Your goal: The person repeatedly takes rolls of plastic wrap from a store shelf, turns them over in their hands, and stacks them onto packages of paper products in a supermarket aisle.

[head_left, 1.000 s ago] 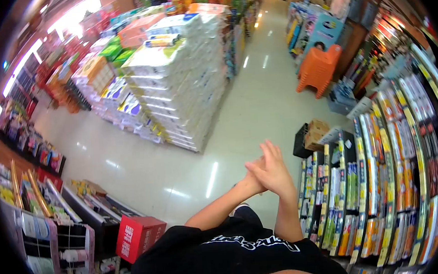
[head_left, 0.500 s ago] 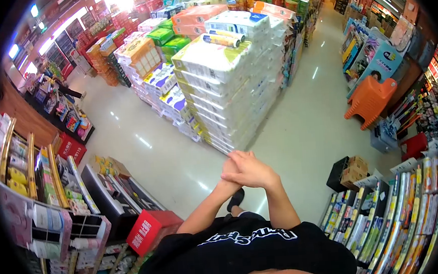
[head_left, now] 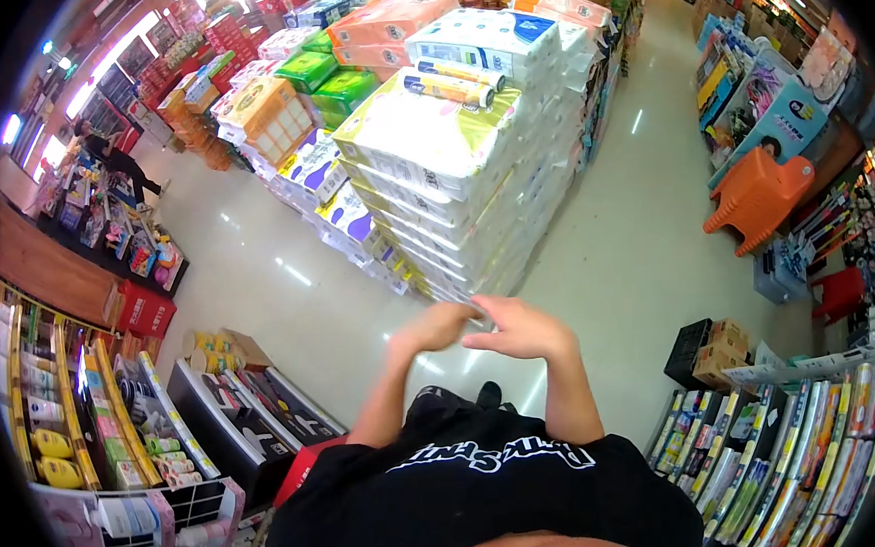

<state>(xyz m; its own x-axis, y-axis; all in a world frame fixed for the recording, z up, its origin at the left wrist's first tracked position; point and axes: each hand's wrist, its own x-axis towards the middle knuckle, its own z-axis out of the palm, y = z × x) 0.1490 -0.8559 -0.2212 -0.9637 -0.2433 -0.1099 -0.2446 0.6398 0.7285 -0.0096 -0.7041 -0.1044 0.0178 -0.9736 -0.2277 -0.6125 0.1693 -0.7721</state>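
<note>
In front of my chest, my left hand (head_left: 443,326) reaches inward, its fingers stretched and slightly blurred. My right hand (head_left: 523,328) faces it with thumb and fingers apart. Their fingertips are close together; whether they touch I cannot tell. Nothing shows in either hand. Just beyond them rises a tall stack of plastic-wrapped paper packs (head_left: 453,197). Two yellow cylindrical containers (head_left: 454,82) lie on its top.
Left are a shelf of bottles (head_left: 58,457), a dark display case (head_left: 240,406) and a red box (head_left: 304,469). A person (head_left: 120,163) stands far left. Right are an orange plastic stool (head_left: 761,193), a black crate (head_left: 687,350) and a shelf of packaged goods (head_left: 808,441).
My hands were clasped together and have come apart, the left one moving leftward. My view has shifted, and a person at the far left shows more fully.
</note>
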